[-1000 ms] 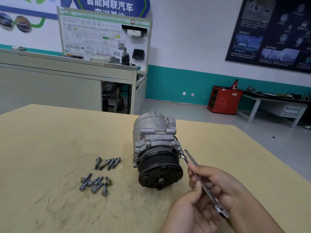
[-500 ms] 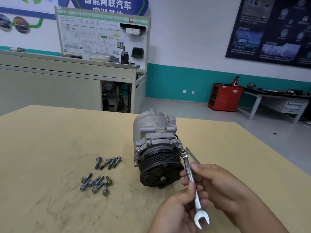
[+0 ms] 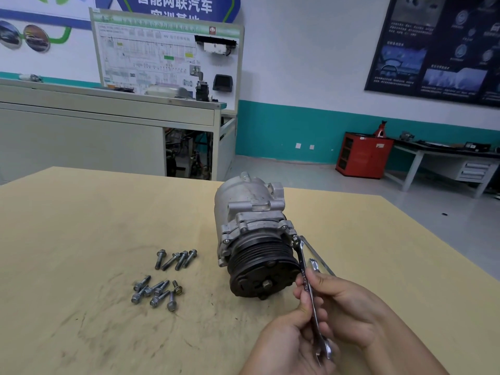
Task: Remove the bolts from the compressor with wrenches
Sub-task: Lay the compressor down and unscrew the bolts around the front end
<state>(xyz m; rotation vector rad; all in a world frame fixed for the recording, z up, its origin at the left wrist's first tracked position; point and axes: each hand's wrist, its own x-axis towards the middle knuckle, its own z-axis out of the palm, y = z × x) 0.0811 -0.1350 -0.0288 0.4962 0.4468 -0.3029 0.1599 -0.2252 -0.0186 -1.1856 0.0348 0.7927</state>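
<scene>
Evidently we had the compressor lying on its side near the middle of the desk, pulley face turned toward us, so that the bolt heads round its front flange could be reached from our seat. We held both hands clamped on one wrench: the right hand pinched the shank from the far side while the left hand closed round the lower end, thumb laid along the steel. Its upper end sat on a bolt at the flange's right edge, and we judged that the two-handed hold was there to keep the head seated on that small bolt while we turned. A second wrench lay just behind the first, slanting from the same corner toward our right hand; whether it touched the bolt we could not tell. Loose bolts lay in two clusters to the left of the compressor, well apart from our hands, presumably parked where they would not roll under the work. Several heads showed on the flange, so we reckoned the job was partly done.
</scene>
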